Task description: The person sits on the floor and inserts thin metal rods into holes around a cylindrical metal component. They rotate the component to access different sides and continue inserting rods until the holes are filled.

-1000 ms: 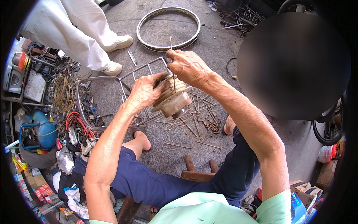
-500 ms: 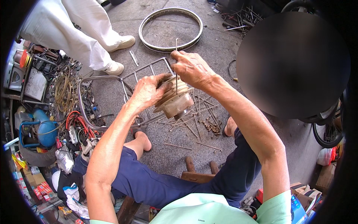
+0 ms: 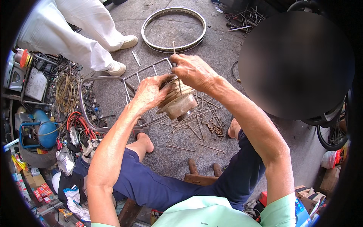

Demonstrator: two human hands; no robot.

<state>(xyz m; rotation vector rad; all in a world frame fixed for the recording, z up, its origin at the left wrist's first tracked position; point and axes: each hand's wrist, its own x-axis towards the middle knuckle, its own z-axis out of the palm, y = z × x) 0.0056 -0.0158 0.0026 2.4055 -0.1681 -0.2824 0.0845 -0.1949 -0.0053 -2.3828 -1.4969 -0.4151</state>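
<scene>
My left hand point(image 3: 150, 90) is closed around a dirty metal wheel hub point(image 3: 181, 107) with ribbed sides and a flanged end, held tilted above the ground. My right hand point(image 3: 194, 72) pinches a thin metal spoke point(image 3: 180, 87), whose lower part runs down against the hub and whose top end sticks up above the fingers. Whether the spoke passes through a flange hole I cannot make out. Beneath the hub, several loose spokes point(image 3: 198, 126) lie scattered on the ground, beside a small heap of brass-coloured spoke nipples point(image 3: 215, 127).
A bare wheel rim point(image 3: 145, 36) lies farther off. A metal tube rack point(image 3: 124, 78) lies to the left, near cables and parts point(image 3: 66, 90). Another person's white-trousered legs point(image 3: 85, 45) stand at upper left. A wooden stool point(image 3: 200, 179) is below; a blurred disc hides the upper right.
My right hand has shifted slightly left and down with the spoke, whose top now leans more to the left. The hub and my left hand have barely moved.
</scene>
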